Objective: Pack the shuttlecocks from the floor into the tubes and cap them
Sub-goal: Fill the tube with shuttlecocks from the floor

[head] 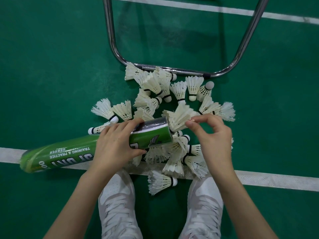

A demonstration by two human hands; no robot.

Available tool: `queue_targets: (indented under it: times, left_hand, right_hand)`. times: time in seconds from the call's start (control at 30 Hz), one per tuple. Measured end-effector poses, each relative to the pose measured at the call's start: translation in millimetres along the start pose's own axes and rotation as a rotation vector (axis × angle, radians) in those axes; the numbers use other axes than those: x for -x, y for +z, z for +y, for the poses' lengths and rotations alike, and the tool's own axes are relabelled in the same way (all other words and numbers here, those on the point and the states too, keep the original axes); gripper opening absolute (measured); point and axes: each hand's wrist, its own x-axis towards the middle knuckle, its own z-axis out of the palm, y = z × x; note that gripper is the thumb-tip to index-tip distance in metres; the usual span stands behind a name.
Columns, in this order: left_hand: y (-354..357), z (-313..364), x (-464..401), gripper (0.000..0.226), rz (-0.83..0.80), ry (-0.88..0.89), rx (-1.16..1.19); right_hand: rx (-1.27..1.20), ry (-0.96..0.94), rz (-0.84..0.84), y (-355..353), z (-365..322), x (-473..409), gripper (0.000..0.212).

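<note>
A long green tube [69, 152] lies nearly level across the left of the view, its open mouth pointing right. My left hand [117, 145] grips it around the middle. A white feather shuttlecock [179, 118] sticks out of the mouth, skirt outward. My right hand [214, 135] pinches the edge of that skirt with thumb and fingertips. Several more white shuttlecocks [155, 85] lie scattered on the green floor beyond and below the tube's mouth.
A bent chrome frame [172, 69] rests on the floor just past the pile. White court lines [276, 181] cross the green floor near my white shoes [117, 204] and at the top. The tube's far end at left is wrapped in clear plastic.
</note>
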Motion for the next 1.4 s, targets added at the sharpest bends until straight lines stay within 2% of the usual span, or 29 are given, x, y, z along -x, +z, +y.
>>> queue_targets:
  times: [0.27, 0.47, 0.57, 0.73, 0.87, 1.03, 1.17, 1.4]
  left_hand:
    - [-3, 6, -1, 0.081, -0.006, 0.004, 0.017]
    - [-3, 7, -1, 0.082, -0.007, 0.002, 0.017]
    - [-5, 8, -1, 0.081, -0.007, 0.004, 0.02]
    - [-1, 8, 2, 0.083, 0.013, 0.035, -0.016]
    - [1, 8, 2, 0.084, 0.028, 0.049, -0.019]
    - [2, 9, 0, 0.084, 0.055, 0.067, -0.019]
    - [2, 9, 0, 0.084, 0.042, 0.062, -0.012]
    - [1, 10, 4, 0.084, 0.05, 0.081, -0.003]
  right_hand:
    - [-0.214, 0.161, -0.018, 16, 8, 9, 0.008]
    - [-0.323, 0.225, -0.039, 19, 12, 16, 0.014]
    - [-0.347, 0.264, -0.074, 21, 16, 21, 0.021]
    - [-0.383, 0.289, -0.197, 24, 20, 26, 0.014]
    - [-0.269, 0.252, -0.229, 33, 22, 30, 0.026]
    - [-0.046, 0.137, -0.191, 37, 26, 35, 0.022]
    - [-0.017, 0.124, -0.195, 34, 22, 30, 0.026]
    - [-0.015, 0.13, -0.219, 32, 24, 30, 0.02]
